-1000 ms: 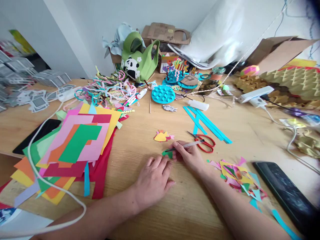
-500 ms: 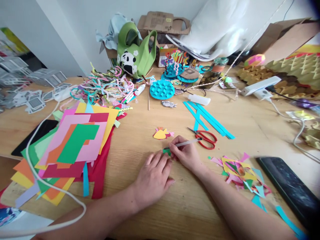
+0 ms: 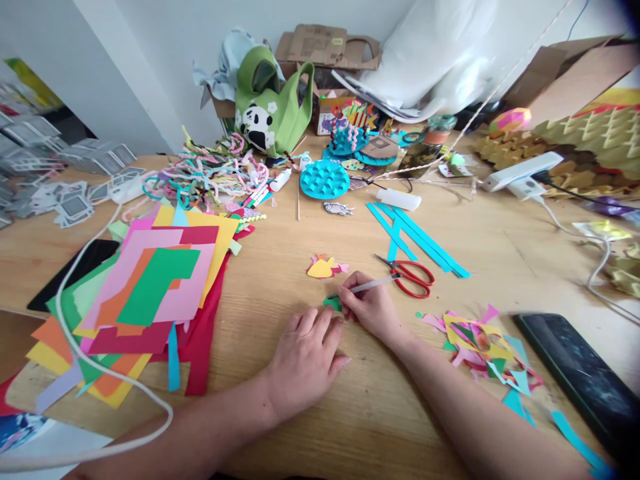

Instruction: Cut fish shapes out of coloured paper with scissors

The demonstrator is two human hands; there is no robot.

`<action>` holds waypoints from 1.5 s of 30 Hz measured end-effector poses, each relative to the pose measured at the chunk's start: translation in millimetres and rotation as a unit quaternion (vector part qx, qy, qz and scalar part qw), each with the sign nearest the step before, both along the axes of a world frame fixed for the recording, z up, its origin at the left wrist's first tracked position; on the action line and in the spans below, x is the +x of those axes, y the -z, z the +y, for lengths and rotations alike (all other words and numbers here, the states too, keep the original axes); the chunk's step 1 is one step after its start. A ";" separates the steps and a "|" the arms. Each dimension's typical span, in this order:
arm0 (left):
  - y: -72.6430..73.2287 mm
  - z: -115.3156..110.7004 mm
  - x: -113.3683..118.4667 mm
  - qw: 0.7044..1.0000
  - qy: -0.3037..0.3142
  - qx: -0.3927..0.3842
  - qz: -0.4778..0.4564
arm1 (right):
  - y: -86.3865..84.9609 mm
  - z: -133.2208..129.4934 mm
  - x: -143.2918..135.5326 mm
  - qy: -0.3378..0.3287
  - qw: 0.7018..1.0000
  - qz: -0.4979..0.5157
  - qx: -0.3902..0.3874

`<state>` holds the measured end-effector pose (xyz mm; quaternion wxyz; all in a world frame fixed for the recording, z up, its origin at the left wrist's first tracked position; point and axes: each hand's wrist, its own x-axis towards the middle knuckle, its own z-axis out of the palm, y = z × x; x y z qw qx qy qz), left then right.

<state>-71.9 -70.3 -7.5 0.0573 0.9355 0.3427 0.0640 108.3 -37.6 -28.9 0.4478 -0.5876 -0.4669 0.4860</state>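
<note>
My right hand (image 3: 367,307) grips a slim whitish pen (image 3: 374,284), its tip at a small green paper piece (image 3: 333,302) on the wooden table. My left hand (image 3: 309,357) lies flat, palm down, just below that piece, its fingers stretched toward it. Above them sits a small paper fish (image 3: 323,267) in yellow, with pink and orange bits. Red-handled scissors (image 3: 413,278) rest to the right of the pen, blades pointing up and left.
Coloured paper sheets (image 3: 150,287) are piled at the left. Blue strips (image 3: 425,240) lie behind the scissors. Paper scraps (image 3: 480,340) and a black phone (image 3: 575,373) are at the right. Pipe cleaners (image 3: 210,173), a green bag (image 3: 273,110) and a blue disc (image 3: 325,179) stand farther back.
The pen has tilted slightly and shifted a little left in my right hand. My left fingers have drawn back slightly, showing more of the green piece.
</note>
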 end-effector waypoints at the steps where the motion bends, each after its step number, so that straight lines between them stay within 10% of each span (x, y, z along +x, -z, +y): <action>1: -0.8 -0.3 0.2 1.000 -0.002 -0.001 0.003 | -0.3 0.1 -0.1 -0.001 1.000 0.001 -0.001; 45: 1.0 7.0 -2.2 0.999 -0.028 -0.005 -0.046 | 0.6 0.0 -1.7 0.005 1.000 -0.009 -0.008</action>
